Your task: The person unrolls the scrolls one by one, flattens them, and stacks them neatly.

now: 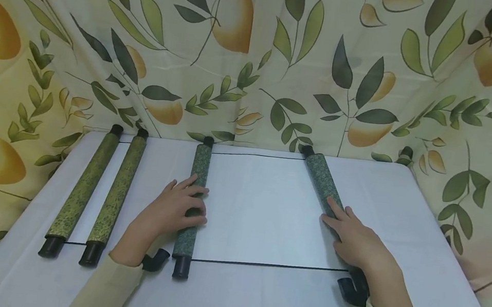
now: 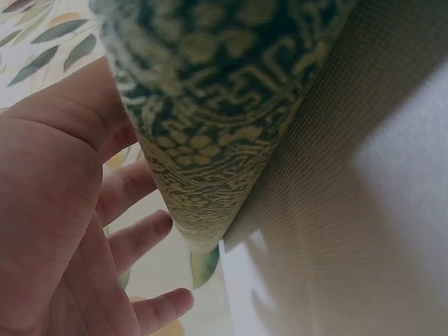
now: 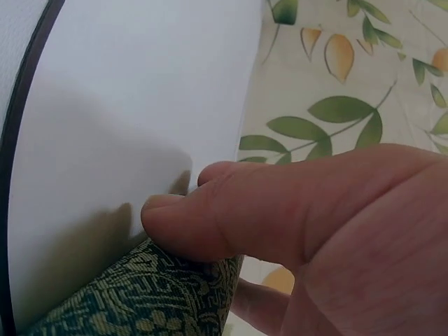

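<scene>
A hanging scroll with green patterned rolls lies partly unrolled, its blank white sheet (image 1: 257,212) stretched between a left roll (image 1: 202,160) and a right roll (image 1: 321,174). My left hand (image 1: 171,206) lies across the left roll, its fingers spread loosely over it. In the left wrist view, the patterned roll (image 2: 210,133) passes close beside the spread fingers (image 2: 140,241). My right hand (image 1: 362,241) grips the right roll, which slants toward me. Its thumb (image 3: 203,220) presses on the patterned roll (image 3: 140,301) in the right wrist view, with another finger behind.
Farther left lie two olive-green rolls, the outer one (image 1: 85,187) and the inner one (image 1: 119,191), with black end knobs and a white strip between. All rest on a white-covered table (image 1: 264,301). A leaf-and-fruit patterned curtain (image 1: 256,72) hangs along the back edge.
</scene>
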